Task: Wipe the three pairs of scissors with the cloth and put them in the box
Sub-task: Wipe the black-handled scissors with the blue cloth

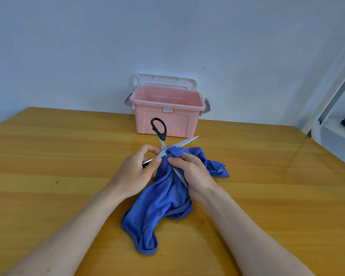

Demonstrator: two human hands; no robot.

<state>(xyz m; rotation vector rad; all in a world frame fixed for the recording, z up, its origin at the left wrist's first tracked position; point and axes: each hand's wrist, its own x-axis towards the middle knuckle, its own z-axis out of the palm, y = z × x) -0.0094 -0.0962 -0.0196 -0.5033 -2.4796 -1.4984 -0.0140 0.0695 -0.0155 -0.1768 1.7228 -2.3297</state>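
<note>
Wooden table [48, 156], centre frame: left hand [136, 173] is gripping the open scissors [163, 145], right hand [193, 172] is pinching the cloth [163, 206] along a blade; next, probably into the pink box [167, 116] behind.

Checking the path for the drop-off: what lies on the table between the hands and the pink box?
Head view: only the open scissors held above it; the table up to the box is bare.
</note>
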